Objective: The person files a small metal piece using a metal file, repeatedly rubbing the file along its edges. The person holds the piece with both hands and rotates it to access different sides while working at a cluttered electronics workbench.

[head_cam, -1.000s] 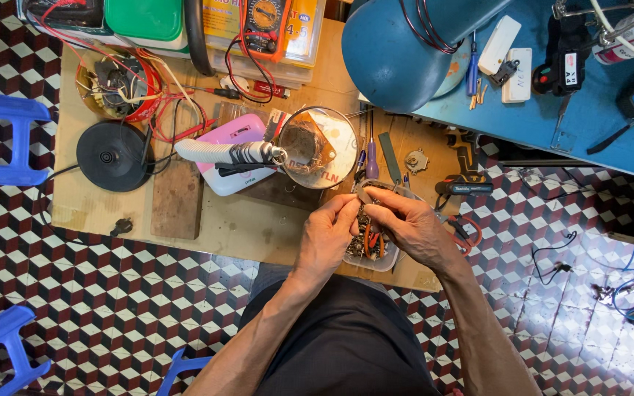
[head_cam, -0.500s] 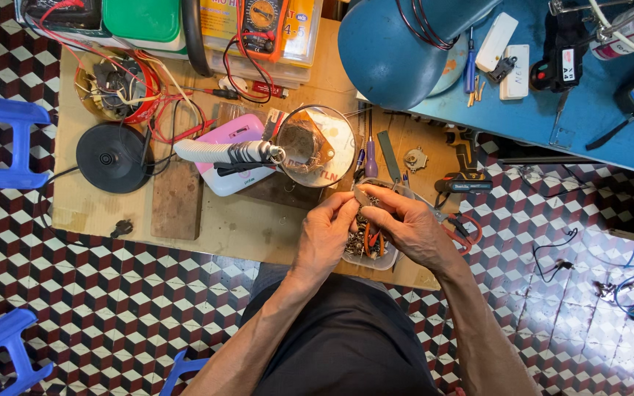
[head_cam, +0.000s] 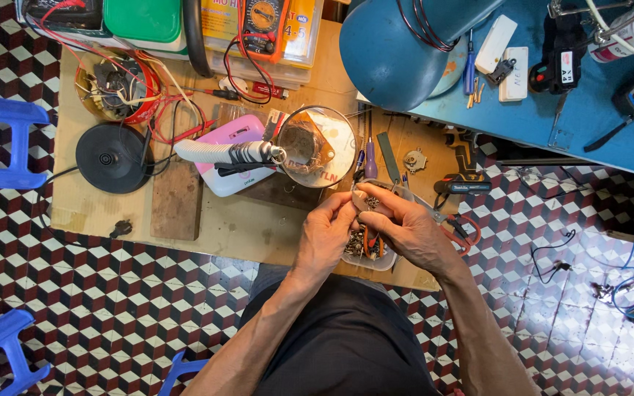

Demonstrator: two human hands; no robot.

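Observation:
My left hand (head_cam: 326, 233) and my right hand (head_cam: 405, 229) meet fingertip to fingertip above a clear plastic tray (head_cam: 380, 258) full of small screws and metal parts at the near edge of the low wooden table (head_cam: 243, 224). The fingers of both hands pinch something small between them; it is too tiny to make out. A pair of pliers with red handles (head_cam: 458, 229) lies just right of my right hand. A round magnifying glass (head_cam: 317, 147) on a flexible white neck (head_cam: 221, 152) hangs right beyond my hands.
Beyond the magnifier lie a pink box (head_cam: 235, 155), a black round base (head_cam: 114, 157), a bowl of wires (head_cam: 117, 86), an orange multimeter (head_cam: 262, 28) and screwdrivers (head_cam: 370, 154). A big blue lamp shade (head_cam: 398, 51) and a blue bench (head_cam: 574, 110) stand right. Blue stools (head_cam: 1, 139) stand left.
Both hands stay over the tray; the fingers have shifted slightly while working the small piece. The view has drifted a little.

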